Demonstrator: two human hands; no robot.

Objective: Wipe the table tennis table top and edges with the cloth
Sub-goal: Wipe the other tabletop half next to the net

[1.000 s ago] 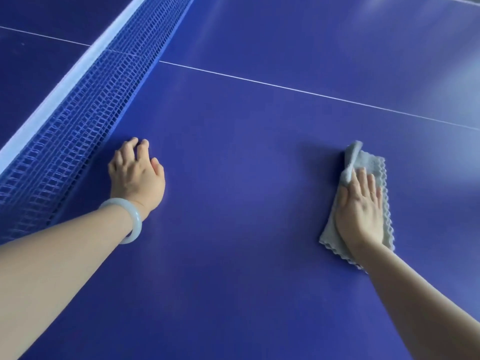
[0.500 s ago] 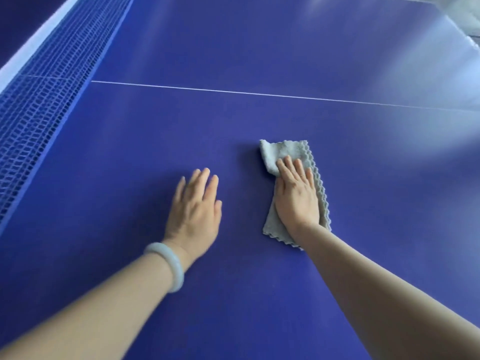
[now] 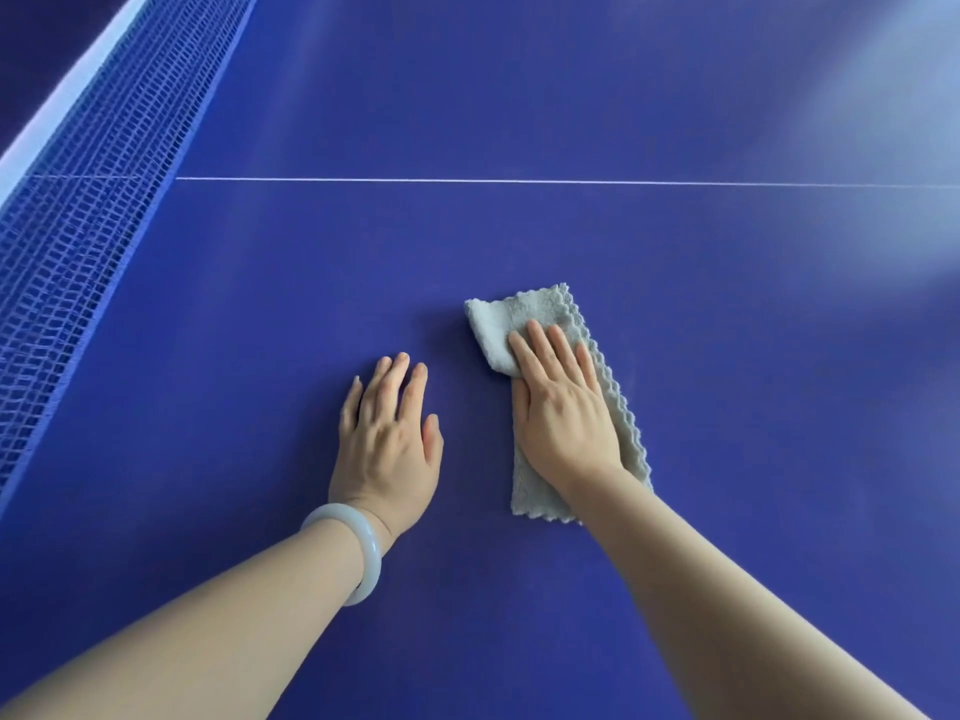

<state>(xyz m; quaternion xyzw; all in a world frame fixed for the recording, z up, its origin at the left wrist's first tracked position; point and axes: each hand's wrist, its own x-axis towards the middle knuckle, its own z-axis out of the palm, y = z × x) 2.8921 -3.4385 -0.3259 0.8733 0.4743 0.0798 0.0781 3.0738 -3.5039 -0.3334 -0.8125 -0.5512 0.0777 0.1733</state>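
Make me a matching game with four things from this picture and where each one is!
Things:
1. cloth
2. bracelet
3. net
4. white line

Places:
A. round the wrist of the left hand
B. flat under the right hand
C. across the table, beyond both hands
D. standing along the left side of the picture

Pairs: 1-B, 2-A, 3-D, 4-C
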